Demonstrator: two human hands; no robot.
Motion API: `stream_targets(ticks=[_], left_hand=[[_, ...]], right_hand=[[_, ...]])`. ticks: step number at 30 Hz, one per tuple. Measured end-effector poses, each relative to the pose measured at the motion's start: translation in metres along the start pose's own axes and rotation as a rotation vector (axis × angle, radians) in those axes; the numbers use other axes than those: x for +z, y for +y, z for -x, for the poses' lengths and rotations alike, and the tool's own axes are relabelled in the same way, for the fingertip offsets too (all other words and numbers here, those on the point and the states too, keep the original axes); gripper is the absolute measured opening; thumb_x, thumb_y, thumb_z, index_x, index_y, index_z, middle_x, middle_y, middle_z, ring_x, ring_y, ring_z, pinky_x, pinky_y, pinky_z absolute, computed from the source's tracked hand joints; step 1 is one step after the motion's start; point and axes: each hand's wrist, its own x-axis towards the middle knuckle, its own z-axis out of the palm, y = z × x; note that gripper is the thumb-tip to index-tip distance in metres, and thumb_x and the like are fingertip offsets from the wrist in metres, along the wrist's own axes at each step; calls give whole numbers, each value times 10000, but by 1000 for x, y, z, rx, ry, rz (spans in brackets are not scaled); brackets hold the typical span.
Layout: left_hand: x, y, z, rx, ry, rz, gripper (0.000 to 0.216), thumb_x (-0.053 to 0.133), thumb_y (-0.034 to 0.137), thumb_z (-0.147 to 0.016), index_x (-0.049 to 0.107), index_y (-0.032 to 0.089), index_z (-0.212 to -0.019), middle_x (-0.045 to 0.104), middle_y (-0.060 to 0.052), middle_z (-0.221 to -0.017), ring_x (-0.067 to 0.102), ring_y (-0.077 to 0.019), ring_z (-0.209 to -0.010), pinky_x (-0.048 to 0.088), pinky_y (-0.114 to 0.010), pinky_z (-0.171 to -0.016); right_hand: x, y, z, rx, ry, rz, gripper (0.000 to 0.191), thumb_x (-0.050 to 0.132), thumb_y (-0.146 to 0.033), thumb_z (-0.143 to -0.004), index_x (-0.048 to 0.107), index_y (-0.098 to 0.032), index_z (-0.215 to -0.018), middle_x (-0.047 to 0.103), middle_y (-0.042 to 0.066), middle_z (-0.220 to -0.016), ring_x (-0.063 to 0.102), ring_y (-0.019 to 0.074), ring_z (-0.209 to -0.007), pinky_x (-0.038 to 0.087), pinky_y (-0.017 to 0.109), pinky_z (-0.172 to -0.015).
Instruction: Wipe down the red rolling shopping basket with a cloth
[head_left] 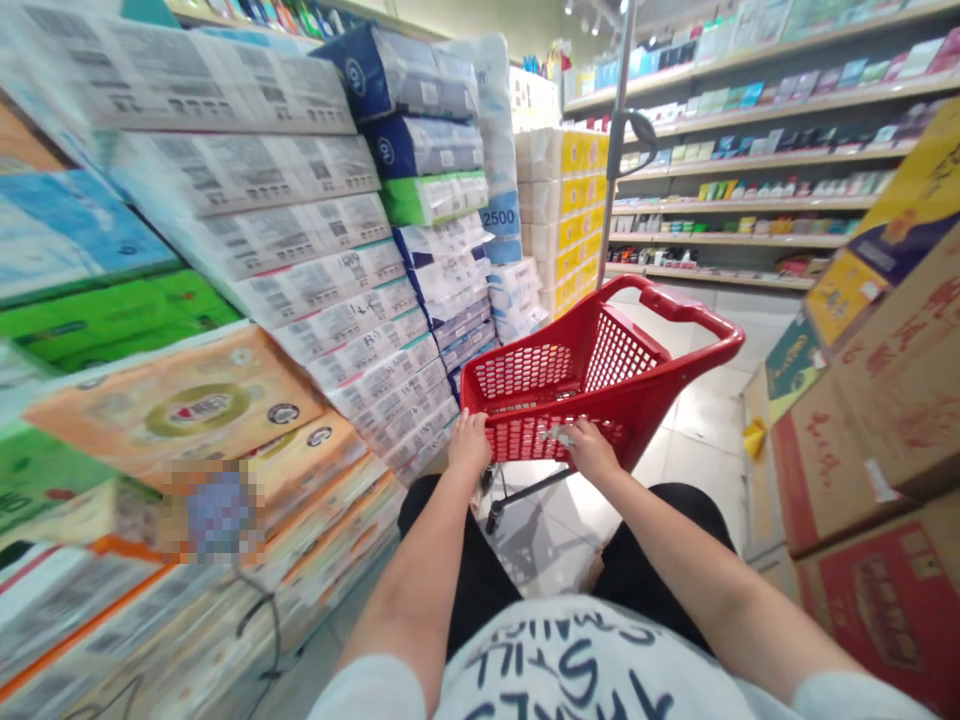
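Note:
A red plastic shopping cart [600, 375] stands in the aisle in front of me, and its basket looks empty. My left hand [469, 440] is closed over the near rim of the cart at its left corner. My right hand [589, 448] grips the same rim further right, with something small and pale pinched under its fingers that I cannot make out. Both forearms reach forward over my dark trousers.
Stacked packs of tissue and toilet paper [337, 290] wall the left side. Cardboard boxes [877, 420] pile up on the right. A metal pole [619, 130] rises behind the cart. Stocked shelves [750, 170] line the far wall. Pale tiled floor [697, 440] runs ahead.

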Motion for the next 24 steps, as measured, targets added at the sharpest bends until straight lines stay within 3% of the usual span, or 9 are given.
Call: stream_targets(ticks=[6, 14, 17, 22, 24], left_hand=[[2, -14, 11, -47, 71, 91, 388, 405, 47, -812, 532, 141, -1167, 592, -124, -1222, 306, -268, -1396, 316, -410, -1125], [5, -25, 11, -99, 109, 148, 383, 392, 36, -802, 545, 128, -1140, 594, -137, -1171, 305, -257, -1395, 321, -402, -1132], [7, -22, 11, -91, 114, 139, 403, 397, 39, -795, 534, 119, -1166, 584, -144, -1188, 321, -257, -1383, 315, -416, -1133], [5, -24, 9, -115, 110, 104, 420, 417, 65, -793, 520, 101, -1199, 561, -163, -1214, 343, -258, -1366, 256, -408, -1159], [0, -31, 9, -159, 95, 66, 418, 435, 83, -790, 523, 98, -1199, 562, -171, -1206, 344, -270, -1365, 248, -413, -1158]], right_hand=[[-26, -23, -29, -148, 176, -52, 315, 485, -104, -812, 657, -223, -1048, 583, 66, -1041, 502, 213, -1010, 466, 328, -869], [-26, -24, -31, -186, 188, -51, 325, 479, -115, -817, 650, -223, -1070, 565, 72, -1021, 485, 213, -985, 463, 343, -879], [-14, -9, -19, -146, 138, -35, 363, 465, -105, -808, 640, -218, -1106, 561, 80, -1067, 481, 221, -1012, 463, 351, -874], [4, 10, 7, -99, -128, -5, 346, 486, -66, -765, 685, -225, -999, 593, 67, -1049, 522, 207, -971, 474, 313, -840], [1, 3, 5, -106, -100, -14, 342, 494, -81, -779, 685, -230, -1021, 592, 67, -1052, 522, 207, -977, 476, 310, -844]])
